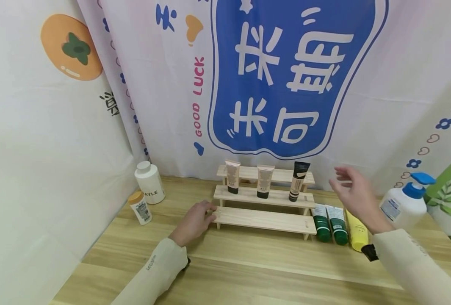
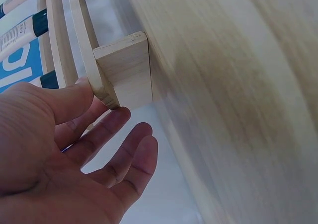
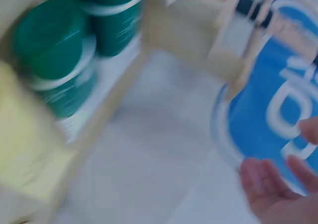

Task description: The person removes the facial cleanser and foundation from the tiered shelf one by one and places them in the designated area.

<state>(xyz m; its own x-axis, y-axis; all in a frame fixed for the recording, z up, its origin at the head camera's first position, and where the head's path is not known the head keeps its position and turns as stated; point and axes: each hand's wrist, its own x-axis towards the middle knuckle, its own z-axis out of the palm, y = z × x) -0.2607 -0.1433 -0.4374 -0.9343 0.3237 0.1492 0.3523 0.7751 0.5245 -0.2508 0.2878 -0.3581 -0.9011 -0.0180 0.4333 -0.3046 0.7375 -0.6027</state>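
free rm over bottom shelf (image 1: 263, 219) & table (image 1: 248, 271) in front; l hand (image 1: 195, 220) blocks that shelf's l end. mid shelf (image 1: 280, 196): gaps btwn 3 tubes (image 1: 264, 182). r side: green tubes (image 1: 338, 228), yellow tube (image 1: 358, 235), pump bottle (image 1: 402, 207) in way.

Bright room, smeared right wrist

From here the room looks bright, evenly lit from a source I can't place, the wall (image 1: 27, 169) almost washed out. Soft shadows gather under the rack (image 1: 263, 218). The head view is fairly crisp, though its wide lens leans the curtain (image 1: 164, 106) outward at its sides. The left wrist view is dimmer and bluish, the left hand (image 2: 64, 169) mostly sharp, the table (image 2: 223, 85) milky. At the right wrist, blur smears green tubes (image 3: 49, 40), yellow tube (image 3: 22, 129) and right hand (image 3: 285, 204).
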